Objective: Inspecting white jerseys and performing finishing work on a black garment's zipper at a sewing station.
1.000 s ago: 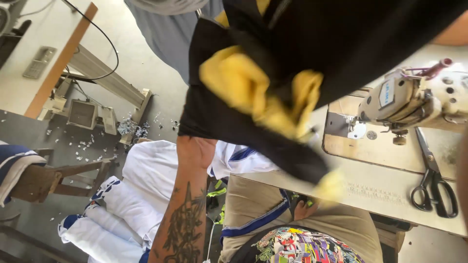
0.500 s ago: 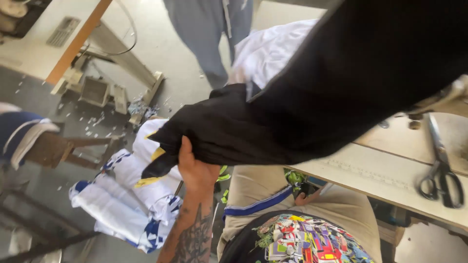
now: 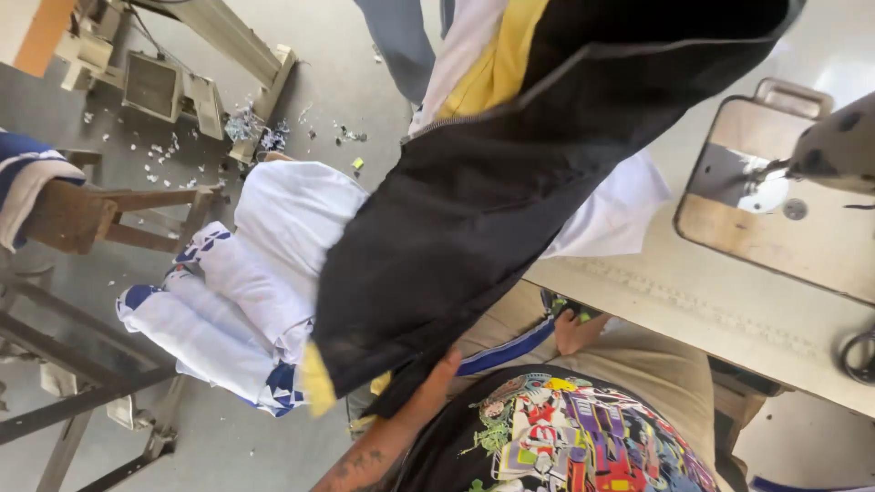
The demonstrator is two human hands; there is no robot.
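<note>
A large black garment (image 3: 492, 210) with a yellow and white lining (image 3: 497, 64) hangs across the middle of the view, from the top right down toward my lap. My left hand (image 3: 440, 372), on a tattooed forearm, reaches up from below. Its fingers are tucked under the garment's lower edge, close to a yellow corner (image 3: 314, 383). My right hand is hidden. Below is my lap, in tan trousers and a colourful printed shirt (image 3: 583, 437).
A pile of white and blue garments (image 3: 246, 282) lies on the floor at left, beside a wooden bench (image 3: 82, 214). At right, the sewing table (image 3: 729, 310) holds a sewing machine (image 3: 834, 146), scissors (image 3: 857, 355) and a white cloth (image 3: 611, 214). Another person's legs (image 3: 401, 46) stand at the top.
The black garment has swung down and left, and its yellow and white lining now shows at the top. My left hand dropped from gripping the fabric's left end to its lower edge.
</note>
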